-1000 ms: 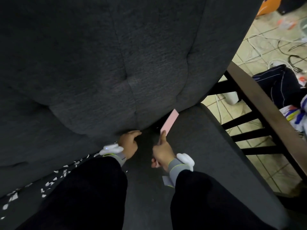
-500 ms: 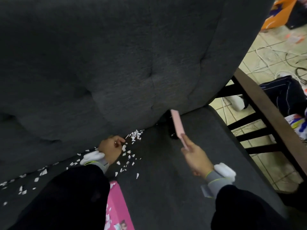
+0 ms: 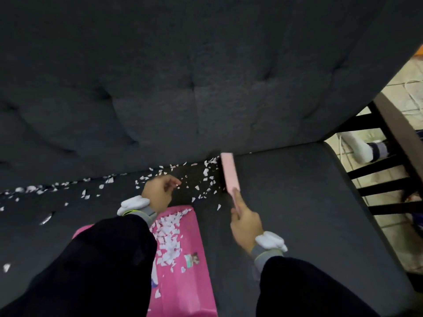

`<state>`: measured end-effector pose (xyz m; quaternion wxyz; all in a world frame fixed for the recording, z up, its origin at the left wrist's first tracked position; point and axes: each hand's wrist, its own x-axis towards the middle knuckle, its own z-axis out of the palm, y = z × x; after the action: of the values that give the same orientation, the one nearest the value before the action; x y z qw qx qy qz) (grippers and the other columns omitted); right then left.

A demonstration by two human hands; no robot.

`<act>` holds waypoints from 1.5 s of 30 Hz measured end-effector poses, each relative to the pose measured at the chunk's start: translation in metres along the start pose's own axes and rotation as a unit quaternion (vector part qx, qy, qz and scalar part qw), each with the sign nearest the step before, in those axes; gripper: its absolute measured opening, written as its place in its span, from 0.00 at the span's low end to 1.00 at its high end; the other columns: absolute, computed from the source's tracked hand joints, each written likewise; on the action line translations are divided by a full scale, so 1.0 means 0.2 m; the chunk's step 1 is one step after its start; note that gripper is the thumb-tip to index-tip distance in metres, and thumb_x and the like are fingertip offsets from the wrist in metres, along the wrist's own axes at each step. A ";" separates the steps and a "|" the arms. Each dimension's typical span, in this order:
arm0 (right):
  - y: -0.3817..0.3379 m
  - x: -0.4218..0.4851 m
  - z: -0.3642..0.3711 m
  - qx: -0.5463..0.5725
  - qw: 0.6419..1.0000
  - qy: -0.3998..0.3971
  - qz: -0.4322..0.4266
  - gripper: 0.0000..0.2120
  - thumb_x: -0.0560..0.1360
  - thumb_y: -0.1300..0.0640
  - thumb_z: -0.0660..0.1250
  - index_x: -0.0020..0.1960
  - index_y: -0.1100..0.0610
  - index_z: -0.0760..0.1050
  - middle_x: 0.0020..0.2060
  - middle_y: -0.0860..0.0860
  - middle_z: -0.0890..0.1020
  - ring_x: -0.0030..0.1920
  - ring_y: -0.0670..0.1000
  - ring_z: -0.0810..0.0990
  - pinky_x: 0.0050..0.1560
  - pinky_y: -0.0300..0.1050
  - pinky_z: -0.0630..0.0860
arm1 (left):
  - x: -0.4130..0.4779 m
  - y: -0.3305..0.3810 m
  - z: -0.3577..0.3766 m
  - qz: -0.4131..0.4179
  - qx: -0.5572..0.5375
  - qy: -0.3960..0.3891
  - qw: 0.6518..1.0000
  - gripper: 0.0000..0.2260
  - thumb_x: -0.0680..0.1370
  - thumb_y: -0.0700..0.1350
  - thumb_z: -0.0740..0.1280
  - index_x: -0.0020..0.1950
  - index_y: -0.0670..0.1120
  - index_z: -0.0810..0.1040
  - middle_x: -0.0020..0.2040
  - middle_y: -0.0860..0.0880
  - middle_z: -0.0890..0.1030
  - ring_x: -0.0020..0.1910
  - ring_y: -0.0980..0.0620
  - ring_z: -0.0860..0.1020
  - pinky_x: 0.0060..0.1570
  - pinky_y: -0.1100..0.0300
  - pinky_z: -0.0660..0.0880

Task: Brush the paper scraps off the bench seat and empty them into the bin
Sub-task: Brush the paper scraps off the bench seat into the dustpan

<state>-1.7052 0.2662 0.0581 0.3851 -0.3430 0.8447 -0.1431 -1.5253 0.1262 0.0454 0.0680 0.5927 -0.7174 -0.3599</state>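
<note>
White paper scraps (image 3: 207, 172) are now lying in the open along the crease where the bench seat (image 3: 297, 202) is meeting the backrest (image 3: 206, 88). One second ago, with both your hands at that crease, almost none were showing there.

Your right hand (image 3: 246, 223) is gripping the pink brush (image 3: 230, 172), fingers wrapped round its near end. Its far end is reaching the crease, just right of the thickest scraps.

Your left hand (image 3: 158, 194) is hovering over the scraps with fingers curled; whether they are pinching a piece, I cannot tell.

Below it a pink tray (image 3: 190, 282) is now showing on the seat, already carrying many scraps. I am judging that sweeping towards the tray is coming next. No bin is showing yet.
</note>
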 end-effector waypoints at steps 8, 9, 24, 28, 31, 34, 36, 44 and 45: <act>0.17 -0.08 0.01 0.009 0.992 0.086 0.090 0.29 0.80 0.58 0.55 0.76 0.40 0.50 0.42 0.66 0.79 0.46 0.66 0.79 0.48 0.50 0.75 | -0.14 -0.09 -0.06 -0.021 -0.018 0.009 1.000 0.12 0.75 0.32 0.63 0.48 0.46 0.82 0.46 0.48 0.84 0.46 0.51 0.80 0.48 0.62 0.74; 0.16 -0.12 0.07 0.000 0.994 0.079 0.076 0.29 0.80 0.59 0.55 0.76 0.41 0.49 0.43 0.66 0.80 0.46 0.66 0.79 0.47 0.50 0.75 | -0.16 -0.10 -0.06 -0.027 -0.023 0.008 0.999 0.11 0.75 0.33 0.63 0.49 0.46 0.82 0.46 0.48 0.84 0.47 0.50 0.80 0.50 0.59 0.75; 0.04 0.00 0.03 -0.007 0.995 0.079 0.057 0.28 0.80 0.59 0.56 0.76 0.43 0.51 0.49 0.68 0.79 0.50 0.67 0.78 0.51 0.50 0.74 | -0.25 -0.24 -0.15 -0.088 0.100 -0.039 0.990 0.10 0.78 0.42 0.62 0.52 0.50 0.83 0.50 0.49 0.84 0.49 0.49 0.80 0.44 0.63 0.71; 0.01 -0.02 0.07 -0.047 0.997 0.044 0.045 0.29 0.80 0.59 0.55 0.76 0.43 0.49 0.48 0.68 0.80 0.49 0.67 0.79 0.48 0.49 0.74 | -0.27 -0.19 -0.12 -0.084 0.107 -0.069 0.988 0.10 0.78 0.42 0.62 0.51 0.51 0.83 0.50 0.50 0.84 0.48 0.50 0.80 0.46 0.61 0.73; -0.05 -0.12 0.20 -0.052 0.998 -0.030 -0.021 0.29 0.80 0.59 0.56 0.76 0.43 0.49 0.41 0.63 0.80 0.45 0.63 0.80 0.45 0.46 0.73 | -0.26 -0.16 -0.11 -0.098 0.121 -0.100 0.983 0.11 0.78 0.43 0.62 0.53 0.52 0.83 0.52 0.51 0.83 0.51 0.51 0.80 0.51 0.60 0.74; -0.07 -0.15 0.16 -0.018 0.998 -0.061 -0.030 0.28 0.80 0.58 0.56 0.75 0.42 0.51 0.41 0.60 0.79 0.43 0.59 0.80 0.45 0.43 0.72 | -0.25 -0.14 -0.12 -0.109 0.098 -0.117 0.982 0.10 0.77 0.44 0.63 0.52 0.51 0.83 0.52 0.52 0.83 0.51 0.52 0.80 0.52 0.62 0.74; -0.05 -0.09 0.05 -0.008 1.000 -0.020 -0.016 0.27 0.80 0.58 0.56 0.75 0.42 0.53 0.49 0.65 0.81 0.50 0.63 0.80 0.50 0.46 0.73 | -0.22 -0.13 -0.13 -0.112 0.080 -0.103 0.985 0.09 0.76 0.45 0.64 0.51 0.51 0.83 0.51 0.52 0.84 0.50 0.52 0.80 0.52 0.61 0.75; 0.13 0.45 -0.41 0.033 0.980 0.076 0.180 0.29 0.75 0.65 0.55 0.73 0.47 0.55 0.34 0.62 0.75 0.28 0.57 0.74 0.26 0.45 0.70 | -0.06 -0.08 -0.13 -0.104 -0.005 -0.047 0.994 0.08 0.76 0.46 0.66 0.51 0.48 0.83 0.49 0.49 0.84 0.51 0.52 0.80 0.46 0.66 0.68; 0.11 0.48 -0.42 0.046 0.979 0.061 0.187 0.30 0.75 0.65 0.55 0.74 0.48 0.54 0.33 0.60 0.74 0.26 0.55 0.72 0.25 0.44 0.69 | -0.04 -0.08 -0.13 -0.102 -0.015 -0.047 0.994 0.07 0.76 0.45 0.66 0.51 0.48 0.83 0.48 0.49 0.84 0.51 0.52 0.80 0.46 0.66 0.68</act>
<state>-1.8226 0.2130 0.0492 0.3679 -0.1520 0.9084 -0.1277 -1.4970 0.1212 0.0578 0.0060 0.6441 -0.6501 -0.4030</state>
